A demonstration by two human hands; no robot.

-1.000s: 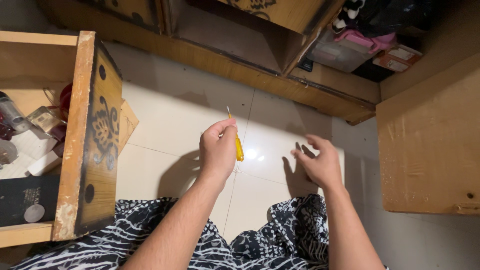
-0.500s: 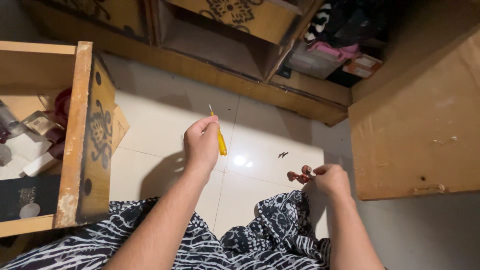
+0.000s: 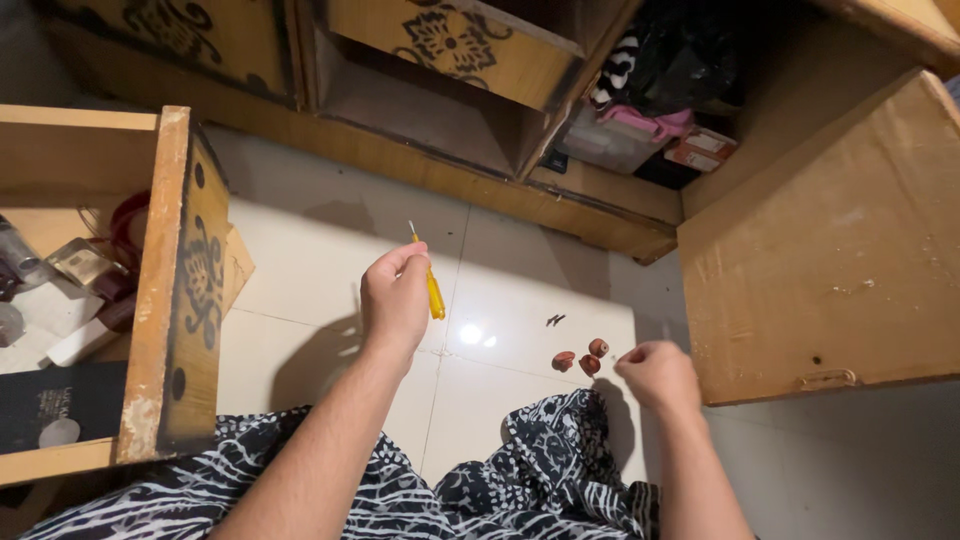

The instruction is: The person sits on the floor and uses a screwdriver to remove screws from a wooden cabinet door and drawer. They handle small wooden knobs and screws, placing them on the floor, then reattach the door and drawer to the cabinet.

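My left hand (image 3: 395,300) is raised over the white floor tiles and grips a small screwdriver (image 3: 434,296) with a yellow handle, its thin metal tip pointing up and away. My right hand (image 3: 660,375) hovers low near the floor with its fingers curled closed. Whether it pinches something tiny cannot be told. Just left of it, three small round brown knobs (image 3: 585,358) lie together on the tile. A couple of small dark screws (image 3: 554,320) lie a little beyond them. Black-and-white patterned cloth (image 3: 540,470) covers my legs below both arms.
A pulled-out wooden drawer (image 3: 175,290) with a dark floral pattern stands at the left, holding bottles, boxes and papers. A wooden cabinet (image 3: 450,60) with an open drawer runs along the back. A large wooden door panel (image 3: 830,260) is at the right. A plastic box with pink cloth (image 3: 630,135) sits behind.
My right hand went from open and raised to low and closed beside the brown knobs, which now lie on the tile. My left hand keeps holding the screwdriver.
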